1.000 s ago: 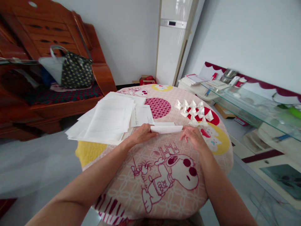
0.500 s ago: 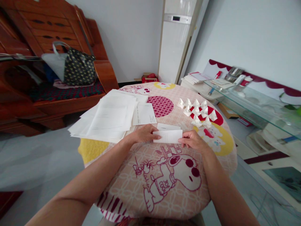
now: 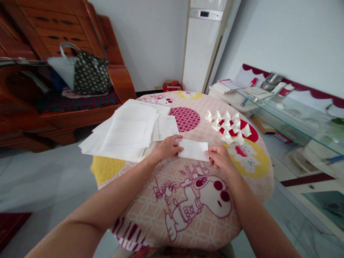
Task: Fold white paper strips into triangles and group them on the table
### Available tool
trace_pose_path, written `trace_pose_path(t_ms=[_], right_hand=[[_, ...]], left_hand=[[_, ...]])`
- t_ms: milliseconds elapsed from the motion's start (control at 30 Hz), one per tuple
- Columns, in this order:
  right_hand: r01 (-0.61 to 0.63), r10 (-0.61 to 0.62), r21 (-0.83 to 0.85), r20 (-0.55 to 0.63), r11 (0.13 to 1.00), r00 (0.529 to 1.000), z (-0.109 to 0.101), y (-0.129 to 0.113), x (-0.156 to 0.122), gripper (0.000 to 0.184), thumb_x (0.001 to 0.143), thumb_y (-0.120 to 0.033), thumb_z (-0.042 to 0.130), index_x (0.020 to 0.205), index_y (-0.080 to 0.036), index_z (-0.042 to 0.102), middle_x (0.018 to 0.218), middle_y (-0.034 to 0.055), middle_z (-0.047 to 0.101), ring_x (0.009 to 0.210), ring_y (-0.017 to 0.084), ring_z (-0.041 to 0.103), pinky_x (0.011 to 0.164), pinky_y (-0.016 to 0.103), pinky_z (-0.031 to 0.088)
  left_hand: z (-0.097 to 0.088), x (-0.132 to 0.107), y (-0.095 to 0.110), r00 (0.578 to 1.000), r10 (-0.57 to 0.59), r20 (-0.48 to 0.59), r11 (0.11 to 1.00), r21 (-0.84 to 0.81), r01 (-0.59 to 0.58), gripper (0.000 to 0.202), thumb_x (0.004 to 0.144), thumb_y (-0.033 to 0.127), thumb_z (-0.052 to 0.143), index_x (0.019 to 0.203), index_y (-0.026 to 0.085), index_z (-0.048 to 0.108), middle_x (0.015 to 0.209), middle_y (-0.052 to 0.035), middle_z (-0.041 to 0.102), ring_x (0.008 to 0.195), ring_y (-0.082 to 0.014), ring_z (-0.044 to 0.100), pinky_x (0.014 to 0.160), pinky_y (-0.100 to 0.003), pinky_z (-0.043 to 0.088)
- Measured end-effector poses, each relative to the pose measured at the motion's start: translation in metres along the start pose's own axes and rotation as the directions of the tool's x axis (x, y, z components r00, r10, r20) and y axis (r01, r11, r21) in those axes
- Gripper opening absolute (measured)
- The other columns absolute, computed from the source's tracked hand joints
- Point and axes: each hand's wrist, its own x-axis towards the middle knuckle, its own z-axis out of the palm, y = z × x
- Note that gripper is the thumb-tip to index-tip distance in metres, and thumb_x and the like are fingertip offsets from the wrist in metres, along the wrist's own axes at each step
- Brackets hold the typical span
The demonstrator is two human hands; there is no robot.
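Note:
A small folded white paper (image 3: 194, 149) lies on the round table's cartoon-print cloth (image 3: 188, 200). My left hand (image 3: 168, 147) pinches its left edge and my right hand (image 3: 219, 159) grips its lower right corner. A loose stack of white sheets (image 3: 126, 132) spreads out just left of my left hand. Several small folded white paper pieces (image 3: 228, 125) sit in a cluster on a red patch of the cloth, beyond my right hand.
A wooden bench (image 3: 53, 89) with a patterned bag (image 3: 86, 73) stands at the left. A tall white appliance (image 3: 200, 43) stands against the far wall. A glass shelf (image 3: 290, 111) with papers, cups and pens runs along the right.
The paper was a narrow strip a second ago; it has been turned and laid flat on the cloth, showing a wider face. Both hands stayed on it.

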Motion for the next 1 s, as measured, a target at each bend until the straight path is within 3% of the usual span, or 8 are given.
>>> trace_pose_path(t_ms=[200,433,600,767,1000], right_hand=[[0.008,-0.009,0.007,0.136,1.000,0.991,-0.009,-0.004,-0.009,0.023,0.075,-0.034,0.067,0.060,-0.019,0.060,0.042,0.0016,0.059,0.030,0.008,0.041,0.033,0.019,0.023],[0.012,-0.012,-0.112,0.002,0.994,1.000,0.000,-0.004,-0.006,0.028,0.081,-0.036,0.064,0.058,-0.020,0.060,0.039,-0.0008,0.054,0.032,0.011,0.044,0.037,0.022,0.028],[0.067,-0.136,-0.411,-0.141,0.909,0.981,0.009,-0.009,0.000,0.028,0.083,-0.031,0.066,0.058,-0.020,0.064,0.050,0.0020,0.059,0.052,0.017,0.057,0.052,0.027,0.037],[0.031,-0.182,-0.650,-0.167,0.759,0.969,0.013,-0.014,0.004,0.024,0.088,-0.031,0.067,0.070,-0.018,0.075,0.074,0.0095,0.074,0.072,0.022,0.065,0.063,0.031,0.038],[-0.006,-0.164,-0.717,-0.167,0.697,0.972,0.016,-0.016,0.005,0.026,0.092,-0.032,0.065,0.077,-0.018,0.080,0.081,0.0123,0.077,0.078,0.024,0.068,0.066,0.032,0.040]], left_hand=[[-0.001,-0.011,0.007,0.987,-0.086,0.138,0.996,0.002,0.086,0.071,0.081,0.009,0.057,0.151,0.009,0.044,0.062,0.0051,0.062,0.051,-0.0133,0.062,0.053,-0.023,0.049],[0.004,-0.009,0.006,1.000,0.010,-0.020,0.953,0.304,-0.004,0.070,0.081,0.009,0.058,0.150,0.011,0.046,0.059,0.0061,0.066,0.061,-0.0153,0.068,0.069,-0.025,0.052],[0.006,-0.009,0.007,0.993,0.053,-0.110,0.900,0.435,0.000,0.074,0.080,0.010,0.062,0.152,0.010,0.045,0.063,0.0046,0.069,0.072,-0.0184,0.072,0.077,-0.028,0.052],[0.007,-0.008,0.008,0.990,0.028,-0.138,0.885,0.465,0.040,0.076,0.080,0.010,0.065,0.152,0.007,0.042,0.069,0.0010,0.073,0.077,-0.0198,0.073,0.079,-0.028,0.053],[0.006,-0.005,0.002,0.987,0.021,-0.158,0.886,0.460,0.055,0.080,0.078,0.015,0.072,0.151,0.008,0.042,0.072,-0.0008,0.074,0.078,-0.0211,0.075,0.081,-0.029,0.055]])
